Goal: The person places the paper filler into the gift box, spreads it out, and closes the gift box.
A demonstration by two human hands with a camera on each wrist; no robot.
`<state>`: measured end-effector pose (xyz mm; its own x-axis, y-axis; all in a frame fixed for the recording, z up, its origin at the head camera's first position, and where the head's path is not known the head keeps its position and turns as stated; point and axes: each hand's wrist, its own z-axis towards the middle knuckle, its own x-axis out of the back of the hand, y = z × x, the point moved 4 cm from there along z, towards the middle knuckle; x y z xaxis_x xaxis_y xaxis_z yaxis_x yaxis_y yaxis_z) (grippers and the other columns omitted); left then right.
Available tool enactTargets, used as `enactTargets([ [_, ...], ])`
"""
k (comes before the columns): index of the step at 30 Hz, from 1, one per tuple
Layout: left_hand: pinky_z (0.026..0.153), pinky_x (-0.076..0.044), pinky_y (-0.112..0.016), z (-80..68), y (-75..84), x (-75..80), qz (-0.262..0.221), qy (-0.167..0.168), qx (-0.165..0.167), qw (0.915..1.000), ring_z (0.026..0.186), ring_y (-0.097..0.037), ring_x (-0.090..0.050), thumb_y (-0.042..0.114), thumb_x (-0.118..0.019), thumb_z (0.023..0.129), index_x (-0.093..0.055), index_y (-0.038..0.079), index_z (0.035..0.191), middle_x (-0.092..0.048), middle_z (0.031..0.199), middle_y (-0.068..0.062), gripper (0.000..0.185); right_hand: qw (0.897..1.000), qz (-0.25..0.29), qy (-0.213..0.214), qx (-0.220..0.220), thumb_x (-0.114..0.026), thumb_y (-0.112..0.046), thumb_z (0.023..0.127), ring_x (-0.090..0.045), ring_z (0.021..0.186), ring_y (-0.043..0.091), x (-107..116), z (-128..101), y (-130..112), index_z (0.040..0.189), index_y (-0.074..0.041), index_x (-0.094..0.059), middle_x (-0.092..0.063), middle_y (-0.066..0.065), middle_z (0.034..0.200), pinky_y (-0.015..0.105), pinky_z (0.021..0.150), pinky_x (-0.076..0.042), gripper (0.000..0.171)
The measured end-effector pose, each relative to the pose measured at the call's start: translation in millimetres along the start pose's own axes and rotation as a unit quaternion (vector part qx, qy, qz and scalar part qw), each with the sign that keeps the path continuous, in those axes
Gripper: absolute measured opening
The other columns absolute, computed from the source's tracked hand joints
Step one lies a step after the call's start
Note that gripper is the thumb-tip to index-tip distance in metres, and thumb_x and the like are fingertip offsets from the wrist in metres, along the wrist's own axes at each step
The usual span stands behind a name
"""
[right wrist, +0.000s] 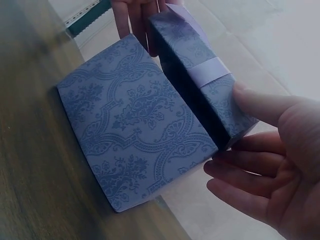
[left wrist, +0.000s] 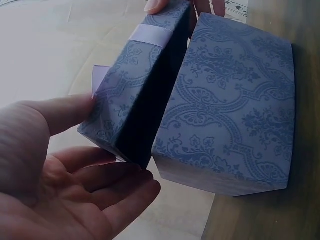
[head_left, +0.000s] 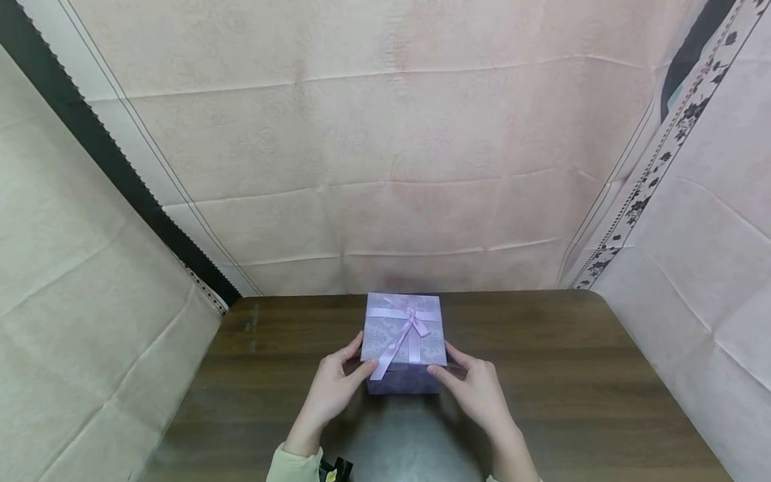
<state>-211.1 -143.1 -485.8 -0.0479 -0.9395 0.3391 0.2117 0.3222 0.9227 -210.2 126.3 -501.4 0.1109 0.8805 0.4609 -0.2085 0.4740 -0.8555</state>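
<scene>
A lavender gift box stands near the middle of the brown table [head_left: 572, 375]. Its lid [head_left: 403, 331], tied with a pale ribbon bow [head_left: 411, 320], is raised a little off the patterned base [head_left: 400, 383]. My left hand [head_left: 364, 351] pinches the lid's left edge, and my right hand [head_left: 442, 358] pinches its right edge. In the left wrist view the lid [left wrist: 135, 95] stands apart from the base [left wrist: 235, 115], with my left hand [left wrist: 120, 145] at its near corner. The right wrist view shows lid [right wrist: 190, 45], base [right wrist: 135, 120] and my right hand [right wrist: 225, 132] the same way.
Pinkish creased cloth [head_left: 385, 167] hangs behind the table, with more cloth draped at the left [head_left: 72, 301] and right [head_left: 711, 268]. The table's far edge lies just behind the box. A small dark object [head_left: 334, 468] sits at my left wrist.
</scene>
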Motion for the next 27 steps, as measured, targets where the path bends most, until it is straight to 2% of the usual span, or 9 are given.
enactTargets([
  [12,0.096,-0.051,-0.042,3.0,-5.8,-0.9,0.054,-0.013,0.0,0.9984,0.115,-0.02,-0.062,0.044,-0.069,0.092,-0.048,0.004,0.146,-0.057,0.138,-0.013,0.07,1.0,-0.025,-0.002,-0.005,-0.077,-0.057,0.079,-0.071,0.099,0.018,0.3,0.2,-0.8,0.133,-0.014,-0.065,-0.069,0.011,0.121,0.045,0.089,-0.054,0.07],
  [21,0.098,-0.048,-0.049,3.4,-10.0,-3.5,0.049,-0.022,-0.001,0.9985,0.118,-0.025,-0.061,0.042,-0.069,0.094,-0.046,0.001,0.147,-0.054,0.141,-0.017,0.071,1.0,-0.027,-0.012,-0.007,-0.076,-0.054,0.081,-0.071,0.099,0.018,-0.4,0.0,-2.1,0.136,-0.012,-0.063,-0.069,0.01,0.121,0.044,0.09,-0.054,0.07],
  [27,0.096,-0.049,-0.049,3.8,-11.7,-5.1,0.047,-0.027,-0.004,0.9985,0.116,-0.025,-0.062,0.043,-0.068,0.094,-0.045,0.0,0.147,-0.053,0.141,-0.018,0.072,0.999,-0.029,-0.017,-0.011,-0.075,-0.054,0.083,-0.071,0.098,0.015,-2.4,0.4,0.8,0.138,-0.011,-0.06,-0.069,0.009,0.121,0.041,0.089,-0.055,0.072],
])
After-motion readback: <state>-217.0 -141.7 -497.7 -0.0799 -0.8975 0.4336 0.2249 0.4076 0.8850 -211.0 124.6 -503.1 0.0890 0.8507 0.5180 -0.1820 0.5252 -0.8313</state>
